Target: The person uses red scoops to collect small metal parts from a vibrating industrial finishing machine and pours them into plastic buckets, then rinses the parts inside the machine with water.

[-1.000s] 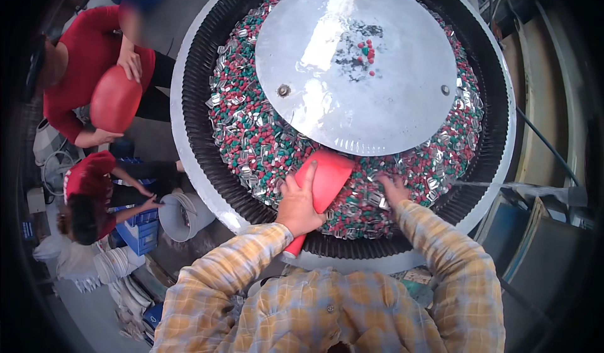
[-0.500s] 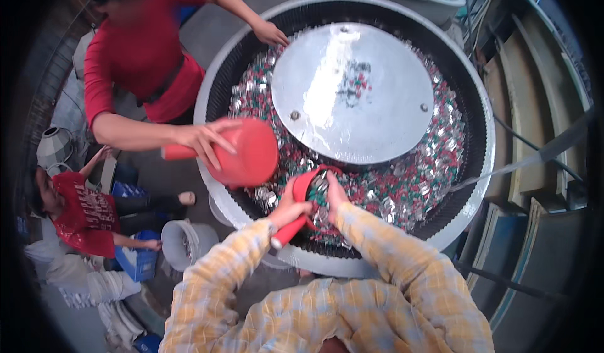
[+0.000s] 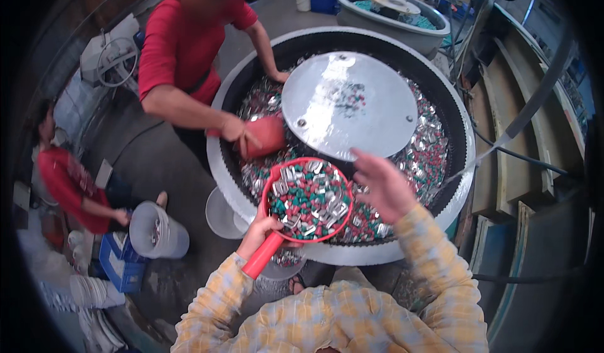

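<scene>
Head view: your left hand grips a red scoop holding metal pieces; your blurred right hand appears spread wide.

Plaid shirt, 6 o'clock: yellow, pale blue-grey and whitish checks; creased cloth. Left sleeve, 7 o'clock, and right sleeve, 4 o'clock: full-length, matching check pattern, wrinkled.

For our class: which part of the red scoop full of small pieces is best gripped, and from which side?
I'd grip the red scoop by its straight handle, coming from the person's lower left, where it juts toward the person's body. The scoop is full and faces up, so keeping it level seems wise; the left hand holds it beside the handle.
</scene>
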Motion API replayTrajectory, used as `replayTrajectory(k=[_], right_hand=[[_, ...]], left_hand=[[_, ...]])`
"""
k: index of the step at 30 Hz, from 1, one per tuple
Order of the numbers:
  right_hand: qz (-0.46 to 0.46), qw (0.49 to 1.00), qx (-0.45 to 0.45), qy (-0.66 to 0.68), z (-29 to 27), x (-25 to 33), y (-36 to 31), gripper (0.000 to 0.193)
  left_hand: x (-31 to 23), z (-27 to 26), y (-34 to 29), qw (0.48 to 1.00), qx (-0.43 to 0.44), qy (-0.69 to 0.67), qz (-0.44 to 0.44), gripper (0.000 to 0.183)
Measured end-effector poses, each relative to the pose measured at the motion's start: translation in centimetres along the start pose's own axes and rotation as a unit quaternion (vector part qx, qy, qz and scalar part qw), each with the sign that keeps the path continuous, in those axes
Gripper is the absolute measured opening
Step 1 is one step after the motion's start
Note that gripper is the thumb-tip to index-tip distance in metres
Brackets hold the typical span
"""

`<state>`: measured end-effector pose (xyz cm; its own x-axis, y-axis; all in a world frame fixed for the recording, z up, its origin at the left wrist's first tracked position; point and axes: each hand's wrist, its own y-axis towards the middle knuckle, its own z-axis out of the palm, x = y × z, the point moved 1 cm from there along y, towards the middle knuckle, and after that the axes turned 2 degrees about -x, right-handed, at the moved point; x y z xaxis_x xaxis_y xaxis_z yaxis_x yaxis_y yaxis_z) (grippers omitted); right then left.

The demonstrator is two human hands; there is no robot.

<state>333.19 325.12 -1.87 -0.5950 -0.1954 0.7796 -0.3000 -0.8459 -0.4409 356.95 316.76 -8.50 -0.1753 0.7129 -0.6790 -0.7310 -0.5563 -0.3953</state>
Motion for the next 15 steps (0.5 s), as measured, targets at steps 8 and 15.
replayTrajectory(k=[8, 15], right_hand=[[-0.094, 0.991, -0.096, -0.007, -9.6, 1.7, -2.9, 0.054], [-0.082, 0.977, -0.197, -0.032, -14.7, -0.3, -2.6, 0.051]], left_hand=[[1.5, -0.4, -6.1, 0.98, -0.099, -0.02, 0.169, 0.059], [2.2, -3.9, -13.5, 0.96, -0.206, 0.0, 0.192, 0.071]])
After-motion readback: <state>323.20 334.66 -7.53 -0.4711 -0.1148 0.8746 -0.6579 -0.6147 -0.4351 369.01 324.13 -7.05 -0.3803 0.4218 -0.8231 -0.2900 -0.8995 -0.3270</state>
